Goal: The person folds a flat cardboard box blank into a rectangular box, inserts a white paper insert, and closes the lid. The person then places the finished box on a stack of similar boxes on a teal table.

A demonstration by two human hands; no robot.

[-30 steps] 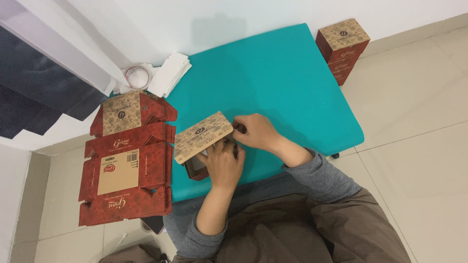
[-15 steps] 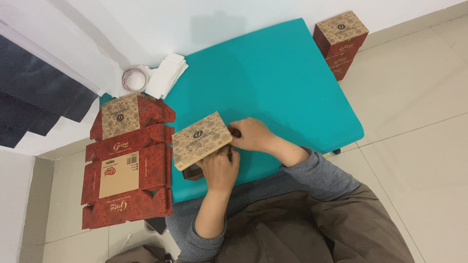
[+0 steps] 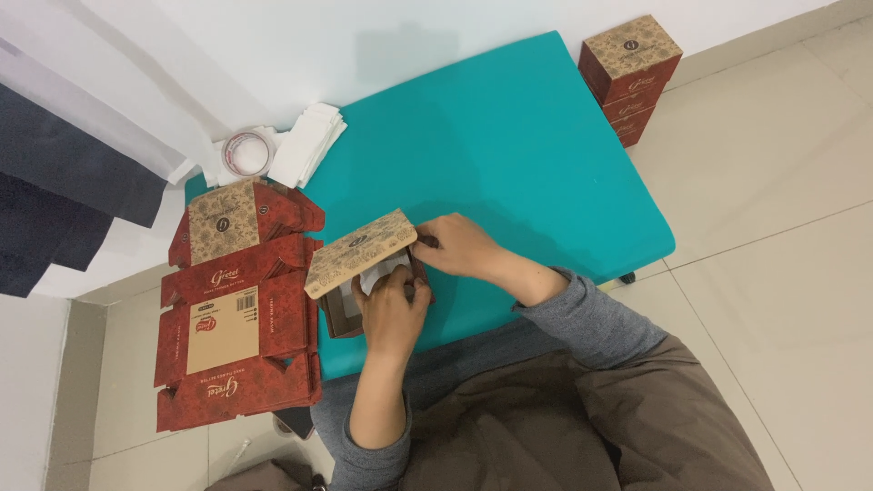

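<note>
Folding a patterned carton (image 3: 361, 253) at the teal bench's (image 3: 509, 145) near-left edge, my left hand (image 3: 393, 305) and right hand (image 3: 464, 245) both closed on it.

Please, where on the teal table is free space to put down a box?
The teal table is bare from the white sheets across to its right edge. The near left corner is crowded: both hands on the half-folded box, beside the flat cartons.

Open teal table (image 3: 509, 155) beyond both hands, flattened red cartons (image 3: 232, 318) stacked tight at left hand's (image 3: 391, 309) outer side, tape roll (image 3: 247, 151) and white paper stack (image 3: 307, 144) far-left, assembled boxes (image 3: 629, 77) well beyond right hand (image 3: 464, 247).
</note>
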